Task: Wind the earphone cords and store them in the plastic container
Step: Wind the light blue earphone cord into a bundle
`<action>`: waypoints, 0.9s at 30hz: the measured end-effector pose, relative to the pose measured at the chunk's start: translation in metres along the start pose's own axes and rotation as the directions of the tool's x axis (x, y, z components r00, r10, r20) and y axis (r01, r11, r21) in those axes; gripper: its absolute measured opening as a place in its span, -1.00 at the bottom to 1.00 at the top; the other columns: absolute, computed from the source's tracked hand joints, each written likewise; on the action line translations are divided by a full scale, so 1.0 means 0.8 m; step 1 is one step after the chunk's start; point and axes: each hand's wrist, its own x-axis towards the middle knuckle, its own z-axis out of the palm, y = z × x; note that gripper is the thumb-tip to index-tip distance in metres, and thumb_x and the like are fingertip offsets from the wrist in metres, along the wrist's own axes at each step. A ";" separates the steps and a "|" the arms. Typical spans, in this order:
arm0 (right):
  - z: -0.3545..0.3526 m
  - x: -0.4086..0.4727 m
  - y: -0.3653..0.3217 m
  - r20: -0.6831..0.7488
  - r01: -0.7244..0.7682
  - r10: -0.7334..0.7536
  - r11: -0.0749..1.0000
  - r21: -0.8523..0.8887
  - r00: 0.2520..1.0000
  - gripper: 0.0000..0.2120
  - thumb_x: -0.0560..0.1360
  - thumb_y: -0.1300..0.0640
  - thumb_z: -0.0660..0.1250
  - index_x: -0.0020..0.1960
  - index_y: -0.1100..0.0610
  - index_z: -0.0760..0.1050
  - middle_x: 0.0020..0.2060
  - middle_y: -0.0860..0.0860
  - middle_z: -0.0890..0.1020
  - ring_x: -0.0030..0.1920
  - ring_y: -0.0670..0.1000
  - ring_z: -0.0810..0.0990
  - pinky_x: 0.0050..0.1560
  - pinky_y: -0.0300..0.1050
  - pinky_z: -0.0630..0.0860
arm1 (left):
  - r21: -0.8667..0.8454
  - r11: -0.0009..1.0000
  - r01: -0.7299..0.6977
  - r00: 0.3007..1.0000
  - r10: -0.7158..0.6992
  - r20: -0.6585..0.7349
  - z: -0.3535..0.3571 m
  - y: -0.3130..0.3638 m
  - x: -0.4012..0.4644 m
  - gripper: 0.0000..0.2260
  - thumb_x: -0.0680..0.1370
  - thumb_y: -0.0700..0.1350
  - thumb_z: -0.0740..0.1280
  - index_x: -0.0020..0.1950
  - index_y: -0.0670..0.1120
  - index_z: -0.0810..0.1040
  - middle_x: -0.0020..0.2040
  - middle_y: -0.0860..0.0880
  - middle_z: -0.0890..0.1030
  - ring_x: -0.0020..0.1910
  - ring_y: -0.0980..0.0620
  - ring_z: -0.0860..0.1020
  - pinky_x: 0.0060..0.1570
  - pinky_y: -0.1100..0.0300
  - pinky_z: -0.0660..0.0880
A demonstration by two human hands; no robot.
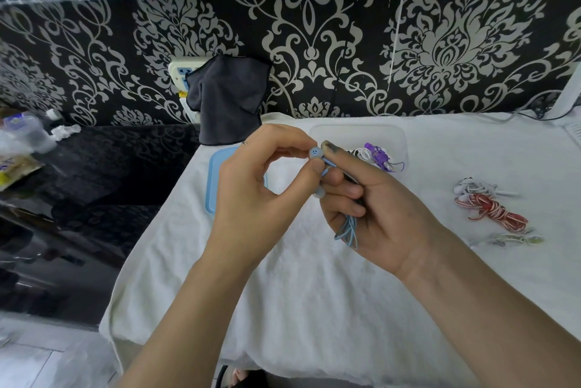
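My right hand [374, 211] grips a wound bundle of light blue earphone cord [347, 232], whose loops hang below the fingers. My left hand [257, 186] pinches a blue earbud [315, 153] at the top of that bundle; a second earbud [319, 192] shows lower between the hands. Behind my hands stands a clear plastic container [358, 133] holding wound purple earphones [379, 156] and a white cord. A red-and-white earphone bundle [490, 208] lies on the white cloth to the right.
A light blue lid [213, 180] lies on the white cloth [314, 309] left of my left hand. A small clear-wrapped item [515, 239] lies near the red bundle. A dark cloth [228, 98] hangs over a wall socket. Clutter sits on the dark surface at far left.
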 end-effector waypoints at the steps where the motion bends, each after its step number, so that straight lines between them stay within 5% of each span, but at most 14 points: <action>1: 0.000 0.000 -0.001 -0.009 0.004 -0.004 1.000 -0.008 1.000 -0.83 0.49 0.16 0.38 -0.27 0.16 0.62 -0.45 -0.04 0.42 -0.58 -0.15 0.27 -0.59 -0.41 0.17 | 0.006 1.000 0.005 1.000 -0.005 -0.003 0.000 0.001 0.000 -0.90 0.52 -0.32 0.43 0.01 -0.22 0.61 -0.07 -0.06 0.64 -0.01 -0.07 0.64 0.07 0.08 0.56; 12: -0.006 0.002 -0.008 -0.029 0.055 -0.058 0.993 -0.103 0.998 -0.84 0.43 0.14 0.42 -0.32 0.14 0.64 -0.44 -0.03 0.44 -0.58 -0.14 0.27 -0.58 -0.39 0.19 | 0.100 0.994 -0.046 0.999 0.046 -0.005 0.004 -0.006 0.002 -0.95 0.57 -0.30 0.40 0.01 -0.21 0.63 -0.06 -0.06 0.66 0.01 -0.08 0.64 0.07 -0.08 0.58; 17: -0.007 0.000 -0.009 -0.026 0.062 -0.066 0.992 -0.112 0.997 -0.77 0.49 0.15 0.38 -0.33 0.13 0.64 -0.45 -0.05 0.42 -0.58 -0.13 0.26 -0.59 -0.39 0.18 | 0.184 0.975 -0.126 0.991 0.130 -0.014 0.006 -0.005 0.002 -0.97 0.58 -0.30 0.40 -0.02 -0.21 0.64 -0.04 -0.02 0.66 0.03 0.05 0.64 0.07 0.11 0.57; 27: -0.012 0.002 -0.012 0.009 0.193 -0.202 0.917 -0.348 0.979 -0.80 0.59 0.18 0.30 -0.21 0.14 0.55 -0.40 -0.03 0.46 -0.52 -0.14 0.28 -0.54 -0.33 0.18 | -0.072 0.996 0.050 0.999 -0.049 0.005 0.006 0.002 0.001 -0.89 0.59 -0.35 0.36 0.07 -0.19 0.60 -0.01 -0.11 0.66 0.05 -0.06 0.65 0.10 0.20 0.54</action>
